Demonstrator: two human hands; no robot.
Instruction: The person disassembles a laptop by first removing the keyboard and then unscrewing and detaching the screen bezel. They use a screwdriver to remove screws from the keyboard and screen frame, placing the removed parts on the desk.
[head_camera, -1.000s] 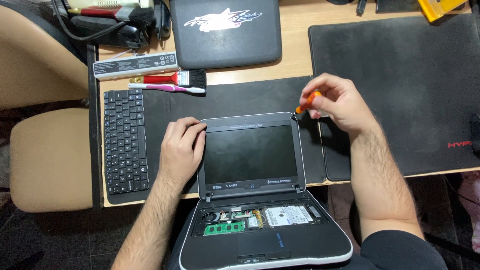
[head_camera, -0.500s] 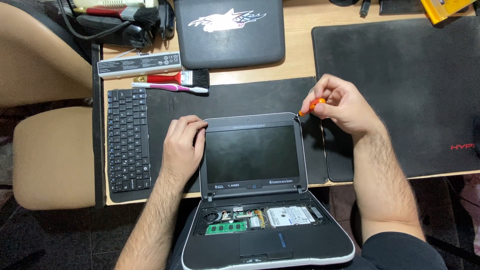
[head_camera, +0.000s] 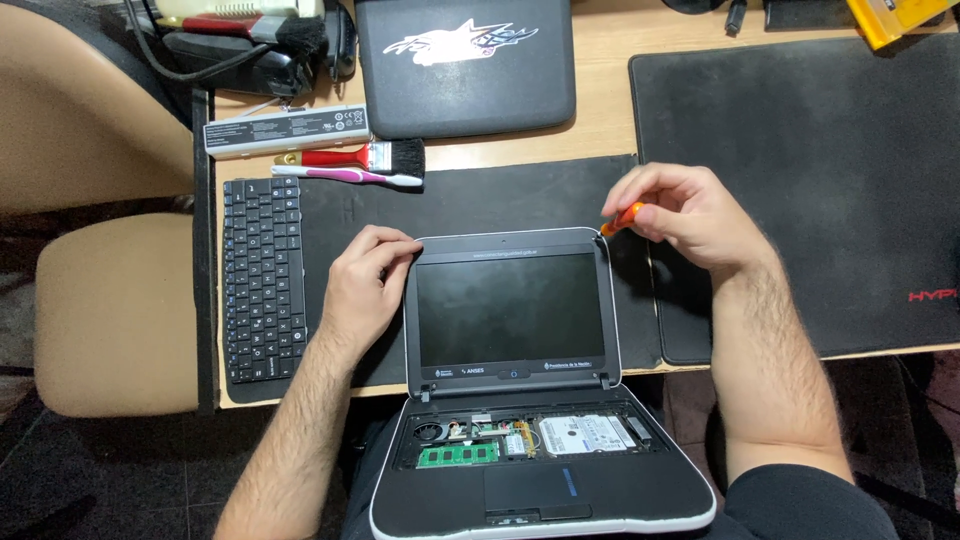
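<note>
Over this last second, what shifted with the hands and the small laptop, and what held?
The right hand brought the orange-handled screwdriver in from right of the lid to the screen's top right corner. The left hand kept bracing the top left corner of the laptop. Detached keyboard and brushes stayed put.

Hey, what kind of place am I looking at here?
Most likely a home desk used as an electronics repair bench. An opened small laptop shows its circuit boards and drive, a detached keyboard lies on the wooden desk, and the right hand holds an orange-handled screwdriver.
</note>
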